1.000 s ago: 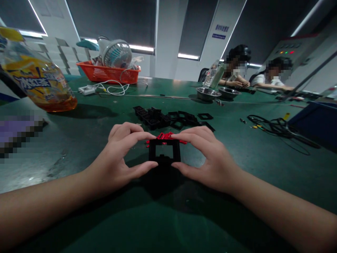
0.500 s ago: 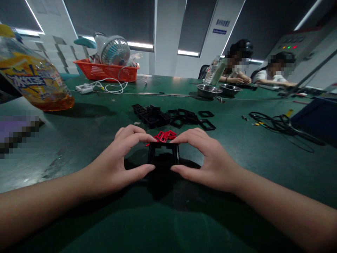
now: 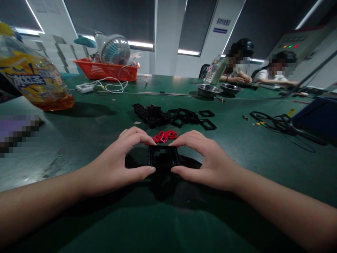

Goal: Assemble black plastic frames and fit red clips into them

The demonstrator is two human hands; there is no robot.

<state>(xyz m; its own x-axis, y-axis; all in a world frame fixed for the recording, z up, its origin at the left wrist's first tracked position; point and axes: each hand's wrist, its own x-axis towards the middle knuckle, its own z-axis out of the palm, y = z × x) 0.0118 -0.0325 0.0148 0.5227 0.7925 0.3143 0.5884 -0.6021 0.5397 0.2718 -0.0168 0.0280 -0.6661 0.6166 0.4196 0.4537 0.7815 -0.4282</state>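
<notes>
Between my two hands is a black rectangular plastic frame (image 3: 163,147), gripped at both ends low over the green table. My left hand (image 3: 119,160) pinches its left end, index finger on the top edge and thumb at the bottom. My right hand (image 3: 207,160) closes on the right end in the same way. Just behind the frame lies a small pile of red plastic pieces (image 3: 165,136). Farther back are several black block-like parts (image 3: 152,116), heaped together. To their right, several flat black frames (image 3: 207,124) lie loose, some overlapping.
On the left stand a bottle of orange liquid (image 3: 39,77) and a pixelated flat object (image 3: 18,130). A red basket (image 3: 110,72) holds a fan. Metal bowls (image 3: 209,90) sit at the back right, near two seated people. Black cables (image 3: 284,124) lie beside a dark blue box (image 3: 316,116).
The black frame has tilted and dropped slightly between my hands, so its opening looks narrower and darker. Both hands keep their hold, their upper fingers a little lower.
</notes>
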